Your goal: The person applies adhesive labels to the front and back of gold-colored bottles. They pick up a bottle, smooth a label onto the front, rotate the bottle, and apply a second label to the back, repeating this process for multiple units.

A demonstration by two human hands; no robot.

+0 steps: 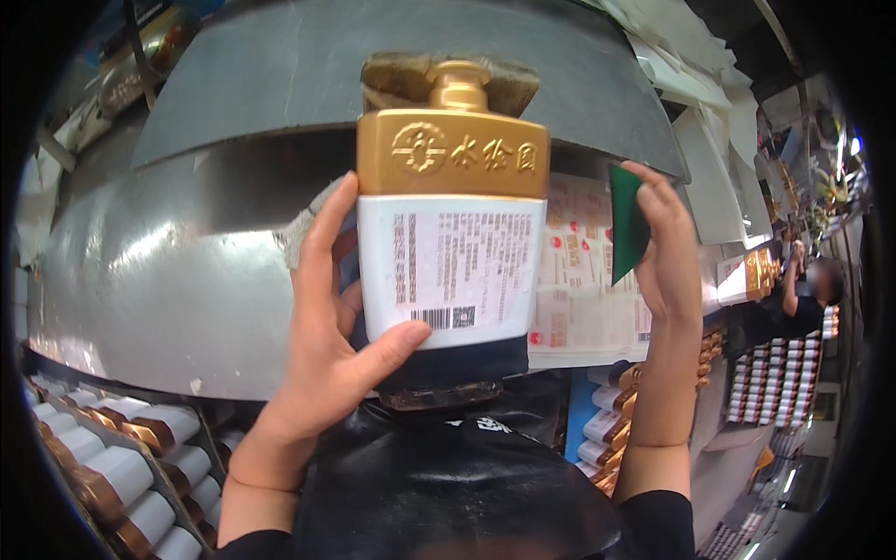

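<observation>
A white and gold bottle (453,157) with raised writing on its gold shoulder faces me, its neck away from me. A printed label (462,266) covers much of its white front. My left hand (332,336) grips the bottle's left side, thumb over the lower front near the printed codes. Behind those fingers shows a piece of grey cloth (288,241); whether they hold it I cannot tell. Off to the bottle's right, my right hand (665,245) holds a thin green scraper-like sheet (625,224). A dark padded support (462,360) lies under the bottle's base.
Printed label sheets (584,322) lie on the metal table (168,301) beside the bottle. A worn wooden block (519,87) stands behind its neck. Crated bottles (119,462) fill the lower left, with more stacked bottles (605,427) at right. Another person (805,294) works farther right.
</observation>
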